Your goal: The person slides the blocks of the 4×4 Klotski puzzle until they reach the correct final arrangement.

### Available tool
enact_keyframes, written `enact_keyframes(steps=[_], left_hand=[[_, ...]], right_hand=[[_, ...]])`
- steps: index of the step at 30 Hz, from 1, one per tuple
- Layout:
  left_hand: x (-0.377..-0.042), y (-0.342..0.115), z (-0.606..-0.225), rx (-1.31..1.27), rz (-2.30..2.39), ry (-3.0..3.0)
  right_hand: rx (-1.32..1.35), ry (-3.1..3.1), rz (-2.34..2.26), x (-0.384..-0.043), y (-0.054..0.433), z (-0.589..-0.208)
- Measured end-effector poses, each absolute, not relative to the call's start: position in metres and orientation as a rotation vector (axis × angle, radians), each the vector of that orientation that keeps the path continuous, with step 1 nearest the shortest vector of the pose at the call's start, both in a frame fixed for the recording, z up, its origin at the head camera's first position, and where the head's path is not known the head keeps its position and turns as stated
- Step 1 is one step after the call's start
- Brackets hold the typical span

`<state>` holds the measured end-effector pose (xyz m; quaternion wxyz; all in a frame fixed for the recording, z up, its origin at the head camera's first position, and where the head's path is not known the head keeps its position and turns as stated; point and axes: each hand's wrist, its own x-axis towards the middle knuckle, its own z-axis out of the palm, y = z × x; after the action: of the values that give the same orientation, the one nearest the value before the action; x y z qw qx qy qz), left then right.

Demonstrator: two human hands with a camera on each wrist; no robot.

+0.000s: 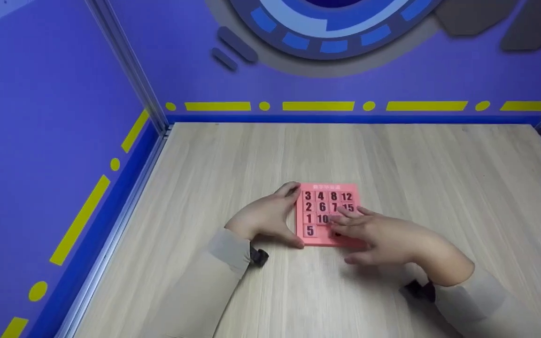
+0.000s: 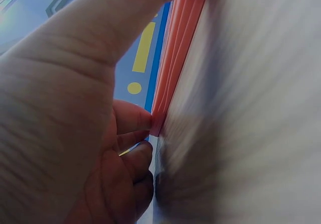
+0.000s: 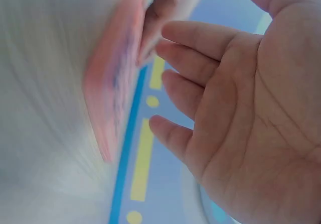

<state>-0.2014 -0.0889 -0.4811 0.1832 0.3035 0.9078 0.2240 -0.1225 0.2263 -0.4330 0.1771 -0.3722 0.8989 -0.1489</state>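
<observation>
A pink number slide puzzle lies flat on the table, its top row reading 3, 4, 8, 12. Below come 2, 6, 7, 15, then 1 and 10, with a 5 at the lower left and a bare slot beside it. My left hand holds the puzzle's left side, thumb at the near corner and fingers at the far one; its red edge shows in the left wrist view. Over the lower right tiles, my right hand hovers with spread, fairly straight fingers, hiding several of them. The right wrist view shows its palm holding nothing.
The wooden table stretches around the puzzle. Blue panels with yellow marks stand along its back and left, joined by a metal post. A black strap piece sits at the left wrist.
</observation>
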Motion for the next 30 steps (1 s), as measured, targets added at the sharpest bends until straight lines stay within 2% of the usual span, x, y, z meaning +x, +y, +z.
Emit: enact_keyframes(steps=[11, 30], left_hand=[[-0.2, -0.088, -0.477, 0.831, 0.647, 2.551], [-0.2, -0.089, -0.48, 0.849, 0.642, 2.547]], right_hand=[[-0.959, 2.495, -0.373, -0.12, 0.229, -0.434], [-1.019, 2.478, -0.407, -0.115, 0.218, -0.451]])
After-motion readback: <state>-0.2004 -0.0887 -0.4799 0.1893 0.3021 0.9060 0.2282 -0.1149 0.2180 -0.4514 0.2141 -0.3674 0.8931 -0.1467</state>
